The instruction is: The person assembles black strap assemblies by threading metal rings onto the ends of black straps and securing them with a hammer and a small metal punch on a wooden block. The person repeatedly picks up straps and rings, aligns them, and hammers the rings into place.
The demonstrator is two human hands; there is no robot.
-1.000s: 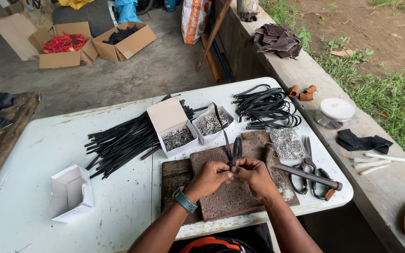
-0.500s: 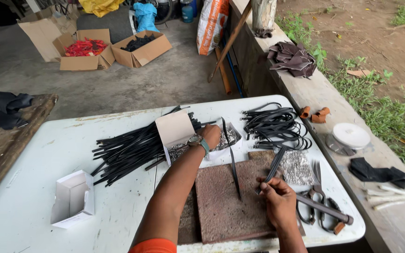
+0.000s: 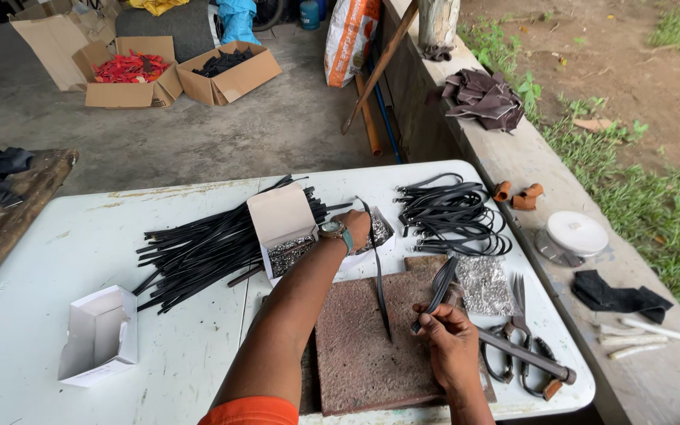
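My left hand (image 3: pixel 358 227), with a watch on the wrist, reaches forward over a small white box of tiny metal pieces (image 3: pixel 380 230); its fingers curl over the box, and what they hold is hidden. A long black strip (image 3: pixel 380 295) runs from that box down onto a brown slab (image 3: pixel 360 358). My right hand (image 3: pixel 449 340) rests at the slab's right edge, pinching a folded black strap (image 3: pixel 437 290). Another white box (image 3: pixel 283 228), lid raised, holds more metal pieces.
On the white table (image 3: pixel 49 267) lie a pile of black strips (image 3: pixel 198 252), a bundle of looped straps (image 3: pixel 452 212), a bag of metal bits (image 3: pixel 483 285), scissors and a metal rod (image 3: pixel 522 356), and an open white box (image 3: pixel 100 337). A concrete ledge (image 3: pixel 529 165) runs along the right.
My left hand left the strap at the slab and stretched forward to the small box. My right hand stayed at the slab's right side with a strap. The camera came closer.
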